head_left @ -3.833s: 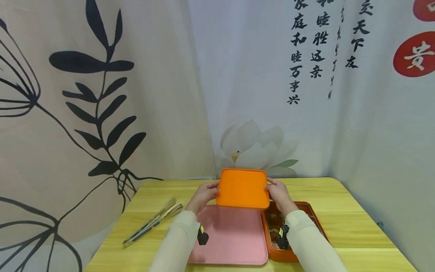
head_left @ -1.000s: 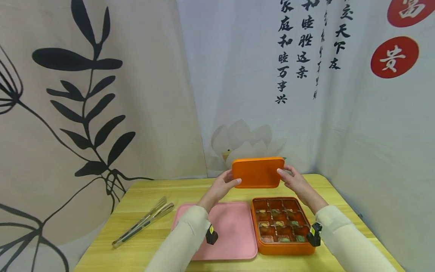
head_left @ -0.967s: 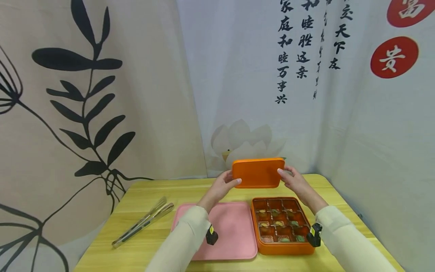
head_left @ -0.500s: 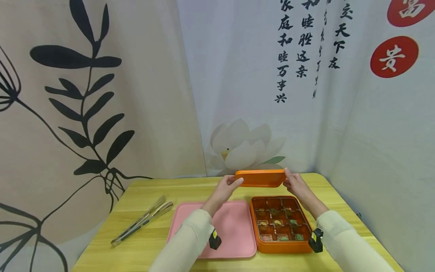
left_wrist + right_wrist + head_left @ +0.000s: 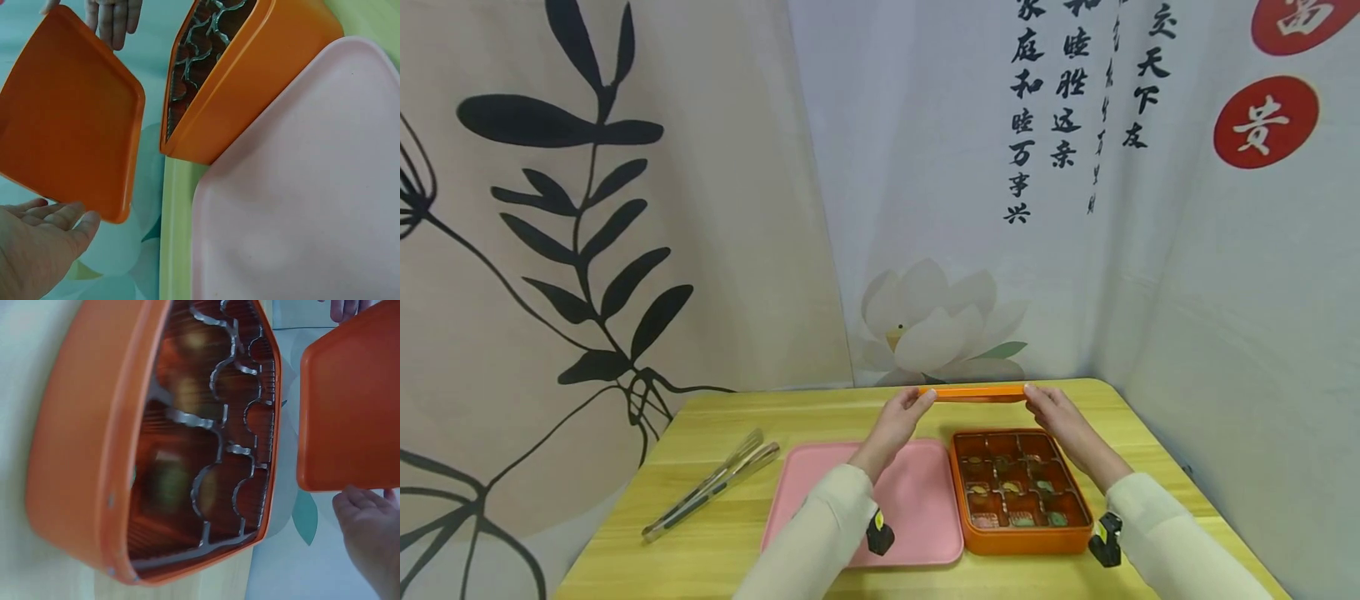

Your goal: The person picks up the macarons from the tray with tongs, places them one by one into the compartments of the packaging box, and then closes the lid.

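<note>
An orange lid (image 5: 977, 394) is held level above the far part of the table, nearly edge-on in the head view. My left hand (image 5: 891, 425) pinches its left end, and my right hand (image 5: 1071, 429) grips the right end. The left wrist view shows the lid's raised rim and its flat face (image 5: 75, 119). Below and nearer stands an uncovered orange box (image 5: 1026, 544). Clear plastic dividers (image 5: 215, 437) split its inside into several compartments, with small yellowish, green and pinkish pieces in them.
A pink tray (image 5: 917, 508) lies flat against the box's left side. Metal tongs (image 5: 711, 492) rest farther left on the wooden table (image 5: 820, 408). A printed curtain (image 5: 752, 208) hangs behind the table's far edge.
From face-on, the lid has moved right and tipped to nearly flat, sinking lower in view over the last second. Both hands keep hold of it; the right arm has swung off the box.
</note>
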### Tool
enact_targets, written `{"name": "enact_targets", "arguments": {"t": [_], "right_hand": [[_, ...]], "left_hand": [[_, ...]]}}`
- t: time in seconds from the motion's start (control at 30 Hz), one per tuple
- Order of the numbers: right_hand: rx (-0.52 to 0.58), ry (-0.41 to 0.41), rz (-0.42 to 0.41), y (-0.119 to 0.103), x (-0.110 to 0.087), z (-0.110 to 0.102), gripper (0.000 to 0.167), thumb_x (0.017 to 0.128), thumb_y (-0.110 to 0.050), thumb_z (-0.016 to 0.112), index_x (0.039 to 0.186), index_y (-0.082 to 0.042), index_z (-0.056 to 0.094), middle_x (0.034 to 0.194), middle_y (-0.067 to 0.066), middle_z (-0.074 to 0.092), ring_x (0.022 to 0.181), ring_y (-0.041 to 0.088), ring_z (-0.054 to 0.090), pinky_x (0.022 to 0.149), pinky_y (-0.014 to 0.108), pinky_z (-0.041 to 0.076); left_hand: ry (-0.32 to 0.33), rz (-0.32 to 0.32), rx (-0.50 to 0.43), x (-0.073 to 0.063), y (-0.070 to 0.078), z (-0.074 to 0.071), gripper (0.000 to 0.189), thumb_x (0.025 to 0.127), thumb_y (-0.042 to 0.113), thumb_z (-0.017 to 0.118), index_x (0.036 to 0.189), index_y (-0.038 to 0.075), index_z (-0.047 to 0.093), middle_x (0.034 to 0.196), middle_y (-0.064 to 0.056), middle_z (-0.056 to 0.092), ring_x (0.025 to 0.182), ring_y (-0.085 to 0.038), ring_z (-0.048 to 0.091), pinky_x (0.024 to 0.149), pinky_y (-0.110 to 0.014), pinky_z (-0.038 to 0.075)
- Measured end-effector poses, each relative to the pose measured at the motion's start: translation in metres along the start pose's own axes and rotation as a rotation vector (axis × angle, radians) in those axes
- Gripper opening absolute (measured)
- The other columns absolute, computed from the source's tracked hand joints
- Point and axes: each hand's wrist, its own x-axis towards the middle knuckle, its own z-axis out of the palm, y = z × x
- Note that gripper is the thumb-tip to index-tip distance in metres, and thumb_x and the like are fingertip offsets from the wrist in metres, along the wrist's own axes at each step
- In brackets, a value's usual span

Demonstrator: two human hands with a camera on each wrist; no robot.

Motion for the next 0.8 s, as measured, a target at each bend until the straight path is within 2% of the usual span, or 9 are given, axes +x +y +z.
{"name": "enact_targets", "arguments": {"t": [0.17, 0.37, 0.53, 0.7, 0.8], "right_hand": [[0.009, -0.025, -0.022, 0.005, -0.004, -0.004, 0.081, 0.105, -0.051, 0.038, 0.151, 0.011, 0.016, 0.156, 0.033, 0.018, 0.145, 0.047, 0.016, 0.115, 0.055, 0.014], [-0.014, -0.053, -0.037, 0.016, -0.010, -0.011, 0.077, 0.106, -0.047, 0.041, 0.153, 0.010, 0.019, 0.158, 0.029, 0.016, 0.145, 0.046, 0.016, 0.114, 0.055, 0.017], [-0.033, -0.067, -0.029, 0.023, -0.017, -0.017, 0.077, 0.105, -0.045, 0.045, 0.154, 0.007, 0.017, 0.160, 0.027, 0.013, 0.145, 0.045, 0.015, 0.114, 0.057, 0.016], [-0.043, -0.098, -0.022, 0.028, -0.029, -0.022, 0.074, 0.104, -0.042, 0.049, 0.155, 0.003, 0.018, 0.160, 0.025, 0.017, 0.146, 0.044, 0.012, 0.114, 0.061, 0.012], [-0.053, -0.126, -0.008, 0.032, -0.037, -0.026, 0.074, 0.104, -0.040, 0.051, 0.156, 0.002, 0.017, 0.160, 0.026, 0.017, 0.145, 0.046, 0.012, 0.112, 0.065, 0.011]], "left_hand": [[-0.005, -0.031, 0.012, -0.002, -0.001, 0.002, 0.084, 0.094, 0.056, 0.060, 0.151, -0.001, 0.035, 0.155, -0.016, 0.035, 0.143, -0.034, 0.032, 0.113, -0.050, 0.028], [-0.033, -0.026, 0.021, -0.007, -0.005, 0.005, 0.085, 0.094, 0.054, 0.062, 0.153, 0.001, 0.033, 0.156, -0.015, 0.035, 0.143, -0.032, 0.032, 0.113, -0.048, 0.029], [-0.091, 0.028, 0.048, -0.015, -0.013, 0.008, 0.077, 0.098, 0.048, 0.059, 0.154, 0.003, 0.030, 0.156, -0.016, 0.034, 0.144, -0.032, 0.030, 0.112, -0.050, 0.029], [-0.146, 0.078, 0.047, -0.026, -0.020, 0.013, 0.074, 0.099, 0.042, 0.059, 0.156, 0.006, 0.028, 0.157, -0.014, 0.033, 0.145, -0.031, 0.027, 0.111, -0.052, 0.030], [-0.168, 0.071, 0.059, -0.035, -0.022, 0.015, 0.079, 0.099, 0.043, 0.060, 0.157, 0.006, 0.022, 0.159, -0.012, 0.029, 0.146, -0.031, 0.023, 0.113, -0.053, 0.026]]}}
